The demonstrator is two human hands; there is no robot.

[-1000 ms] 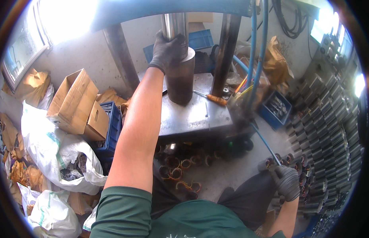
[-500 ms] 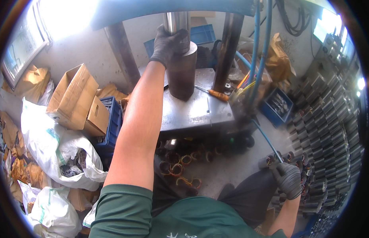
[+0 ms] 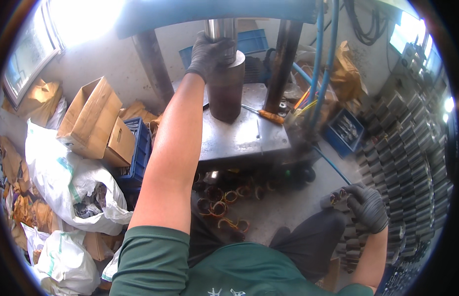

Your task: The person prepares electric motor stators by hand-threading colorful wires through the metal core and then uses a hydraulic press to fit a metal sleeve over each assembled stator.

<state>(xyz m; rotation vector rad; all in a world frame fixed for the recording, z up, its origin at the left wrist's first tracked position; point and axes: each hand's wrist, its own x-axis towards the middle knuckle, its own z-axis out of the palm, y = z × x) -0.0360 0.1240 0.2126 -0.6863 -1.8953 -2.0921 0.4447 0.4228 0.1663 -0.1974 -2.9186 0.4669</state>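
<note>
My left hand (image 3: 209, 53), in a dark grey glove, reaches up with its fingers wrapped round a shiny metal cylinder (image 3: 221, 29) beneath the blue beam of a press. Just under that hand stands a thicker, dull steel cylinder (image 3: 225, 93), upright on the metal press table (image 3: 234, 140). At lower right, my gloved right hand (image 3: 368, 208) is closed at the end of a thin blue lever (image 3: 333, 165); its fingers partly cover the grip. Next to its fingertips is a small dark cylindrical part with coloured wires (image 3: 333, 199).
An orange-handled screwdriver (image 3: 271, 117) lies on the press table. Wired rings (image 3: 219, 207) sit on the floor below. Stacked metal cylinders (image 3: 407, 163) line the right side, near a blue bin (image 3: 344, 132). Cardboard boxes (image 3: 93, 118) and white sacks (image 3: 66, 182) crowd the left.
My right hand has moved up and outward to the right, and the blue lever has swung with it. My left hand keeps its hold on the shiny cylinder.
</note>
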